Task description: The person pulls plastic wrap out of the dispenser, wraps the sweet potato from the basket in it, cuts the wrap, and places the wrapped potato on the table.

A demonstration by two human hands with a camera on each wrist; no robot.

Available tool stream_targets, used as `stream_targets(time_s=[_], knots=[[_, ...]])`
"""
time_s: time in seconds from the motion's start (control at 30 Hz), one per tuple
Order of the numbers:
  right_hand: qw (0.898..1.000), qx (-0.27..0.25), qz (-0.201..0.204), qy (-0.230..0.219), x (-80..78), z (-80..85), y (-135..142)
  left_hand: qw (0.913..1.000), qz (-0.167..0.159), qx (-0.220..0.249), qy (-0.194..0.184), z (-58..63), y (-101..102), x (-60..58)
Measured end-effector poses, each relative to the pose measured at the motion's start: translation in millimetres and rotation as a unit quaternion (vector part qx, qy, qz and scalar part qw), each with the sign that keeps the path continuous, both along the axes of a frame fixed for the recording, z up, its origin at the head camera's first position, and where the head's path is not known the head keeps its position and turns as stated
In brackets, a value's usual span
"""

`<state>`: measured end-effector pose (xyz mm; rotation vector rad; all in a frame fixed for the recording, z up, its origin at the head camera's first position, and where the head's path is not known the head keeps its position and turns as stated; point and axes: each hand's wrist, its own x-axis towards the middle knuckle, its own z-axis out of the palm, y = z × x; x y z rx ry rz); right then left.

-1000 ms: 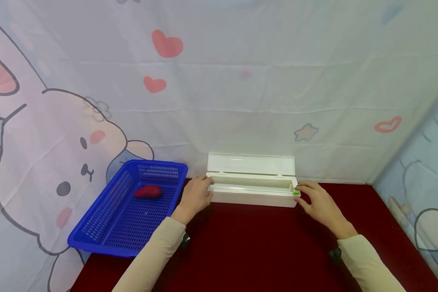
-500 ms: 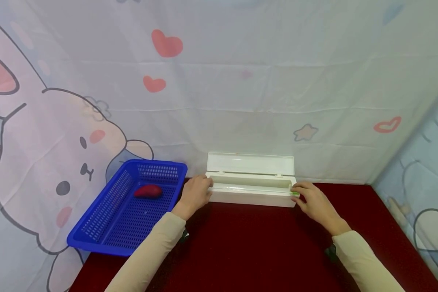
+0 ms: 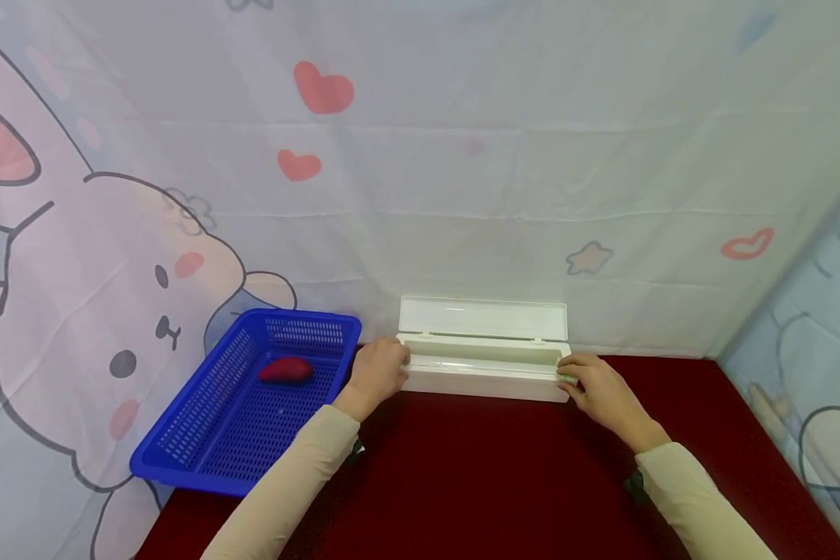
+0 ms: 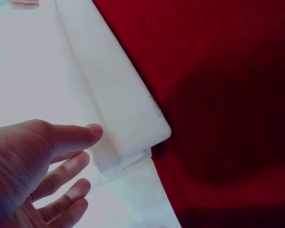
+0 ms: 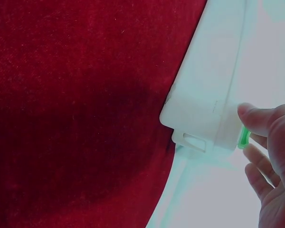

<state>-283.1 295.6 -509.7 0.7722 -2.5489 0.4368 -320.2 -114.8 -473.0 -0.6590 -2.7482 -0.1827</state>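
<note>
A long white cling film dispenser (image 3: 483, 383) stands at the back of the red table with its hinged lid (image 3: 483, 318) raised. My left hand (image 3: 376, 372) holds its left end; in the left wrist view, the thumb (image 4: 80, 137) lies by the edge and the other fingers curve below it. At the right end my right hand (image 3: 605, 395) pinches a small green slide cutter (image 5: 244, 137) between thumb and fingers. The fingers hide part of the cutter. Glare washes out the dispenser's top in both wrist views.
On the left stands a blue plastic basket (image 3: 185, 476) with a red, elongated object (image 3: 286, 370) inside. A printed cloth backdrop (image 3: 448, 171) rises right behind the dispenser. The dark red tabletop (image 3: 490, 474) stretches in front of it.
My right hand has shifted slightly left and its fingers have come together on the green slide cutter. The left hand stays at the dispenser's left end.
</note>
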Motion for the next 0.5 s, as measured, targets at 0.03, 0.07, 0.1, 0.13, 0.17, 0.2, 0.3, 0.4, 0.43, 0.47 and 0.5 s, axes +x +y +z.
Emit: stream_targets(time_s=[0.03,0.07,0.1,0.13,0.17,0.2,0.3,0.4,0.43,0.47,0.5], knots=[[1.000,0.000,0.000,-0.001,0.0,0.1,0.1,1.0000,-0.001,-0.001,0.004,0.2,-0.4,-0.3],[1.000,0.000,0.000,-0.003,0.0,0.2,0.1,1.0000,-0.001,-0.002,0.007,0.2,-1.0,-0.5],[1.000,0.000,-0.001,-0.006,0.0,0.3,0.2,1.0000,-0.002,-0.003,0.009,0.1,-1.5,-0.9],[1.000,0.001,-0.002,-0.008,0.1,0.6,0.3,0.9999,-0.003,-0.004,0.012,0.0,-1.9,-1.4],[1.000,0.002,-0.003,-0.010,0.2,0.9,0.3,0.9999,-0.004,-0.005,0.015,0.0,-2.3,-1.6],[1.000,0.002,-0.004,-0.011,0.2,0.9,0.3,0.9998,-0.005,-0.005,0.017,-0.3,-2.7,-2.1],[1.000,0.007,-0.008,-0.015,0.3,1.7,0.0,0.9997,-0.008,-0.001,0.022,-0.5,-3.8,-2.5],[1.000,0.008,-0.009,-0.020,0.4,3.1,-0.5,0.9998,-0.008,0.004,0.020,0.1,-4.6,-2.2],[1.000,0.008,-0.009,-0.022,0.3,3.6,-0.6,0.9998,-0.009,0.006,0.019,0.1,-4.9,-2.2],[1.000,0.007,-0.008,-0.024,0.0,4.0,-0.7,0.9998,-0.009,0.007,0.018,0.2,-5.1,-2.2],[1.000,0.007,-0.008,-0.026,-0.3,4.3,-0.8,0.9997,-0.010,0.010,0.019,0.2,-5.4,-2.3]])
